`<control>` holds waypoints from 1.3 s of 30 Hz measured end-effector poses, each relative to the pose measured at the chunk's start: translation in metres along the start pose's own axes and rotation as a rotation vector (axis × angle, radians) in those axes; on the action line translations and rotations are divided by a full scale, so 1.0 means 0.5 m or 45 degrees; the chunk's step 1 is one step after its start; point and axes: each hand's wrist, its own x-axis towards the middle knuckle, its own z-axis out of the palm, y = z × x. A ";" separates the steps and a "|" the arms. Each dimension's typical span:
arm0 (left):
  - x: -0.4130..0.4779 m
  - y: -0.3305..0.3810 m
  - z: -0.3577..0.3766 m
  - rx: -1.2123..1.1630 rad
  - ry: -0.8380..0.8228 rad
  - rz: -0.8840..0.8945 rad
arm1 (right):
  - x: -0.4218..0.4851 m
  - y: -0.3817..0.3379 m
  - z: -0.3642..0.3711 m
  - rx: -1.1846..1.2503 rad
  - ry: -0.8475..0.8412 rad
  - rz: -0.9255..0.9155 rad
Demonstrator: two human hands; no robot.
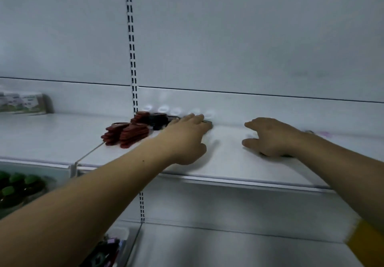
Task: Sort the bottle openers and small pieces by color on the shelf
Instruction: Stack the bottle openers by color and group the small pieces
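While at rear openers [159, 120], left hand [185, 140] outstretched.

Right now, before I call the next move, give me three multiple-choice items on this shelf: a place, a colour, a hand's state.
1. Where are the red bottle openers? A) at the far right end B) on the shelf, left of the left hand C) in a bin below
2. What colour are the bottle caps at lower left? A) green B) yellow C) white
3. How is the left hand? A) clenched B) lifting a red opener C) fingers straight, reaching back
Answers: 1 B, the red stacks lie left of its wrist; 2 A, green tops show; 3 C, flat fingers stretch toward the back wall.
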 end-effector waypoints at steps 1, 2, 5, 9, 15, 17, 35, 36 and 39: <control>0.020 0.030 0.011 -0.001 -0.021 0.031 | -0.012 0.032 0.002 0.008 -0.012 0.040; 0.039 0.057 0.020 -0.010 -0.048 0.055 | -0.022 0.058 0.005 0.012 -0.025 0.076; 0.099 0.141 0.048 -0.119 -0.120 0.115 | -0.054 0.125 0.020 0.050 -0.071 0.133; 0.150 0.200 0.085 -0.315 -0.272 0.114 | -0.073 0.149 0.049 0.223 -0.027 0.000; 0.152 0.185 0.074 -0.231 -0.168 0.054 | -0.078 0.156 0.054 0.435 0.073 -0.161; 0.144 0.176 0.072 -0.223 -0.161 0.047 | -0.075 0.162 0.056 0.463 0.066 -0.142; 0.120 0.112 0.093 -0.523 0.124 -0.238 | -0.029 0.117 0.061 0.575 -0.015 -0.101; 0.123 0.109 0.093 -0.542 0.141 -0.269 | -0.024 0.111 0.061 0.541 -0.024 -0.097; 0.128 0.101 0.094 -0.712 0.183 -0.400 | -0.004 0.088 0.064 0.477 -0.040 -0.123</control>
